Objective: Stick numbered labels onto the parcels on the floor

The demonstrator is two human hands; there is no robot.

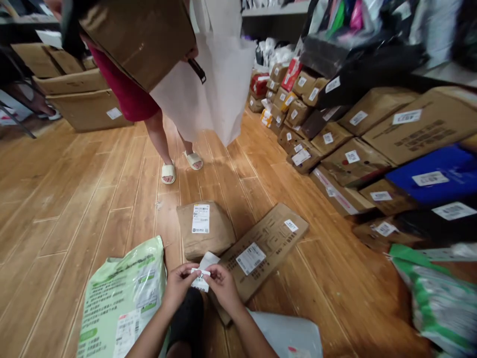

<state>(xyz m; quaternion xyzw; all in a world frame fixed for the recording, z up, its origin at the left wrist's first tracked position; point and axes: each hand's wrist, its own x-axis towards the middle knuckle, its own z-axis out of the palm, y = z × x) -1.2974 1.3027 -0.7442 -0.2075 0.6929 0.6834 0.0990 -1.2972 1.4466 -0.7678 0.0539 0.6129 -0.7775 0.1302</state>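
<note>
White sticker sheet (201,276) with black print; brown cardboard box (204,228) bearing a white label; pale green printed bag (122,296); honey-brown wood-plank floor (74,199); blue parcel (436,174); dark red skirt (128,94).

A small white label (200,278) is pinched between the fingertips of the left hand (179,283) and the right hand (222,285), low over a wooden floor (93,199). Just beyond lie 2 brown parcels: a squat one (204,228) and a flat carton (261,251). A green-printed bag (121,298) is seen to the left, and a person in white sandals (168,172) stands farther off, carrying a cardboard box (141,35).
</note>
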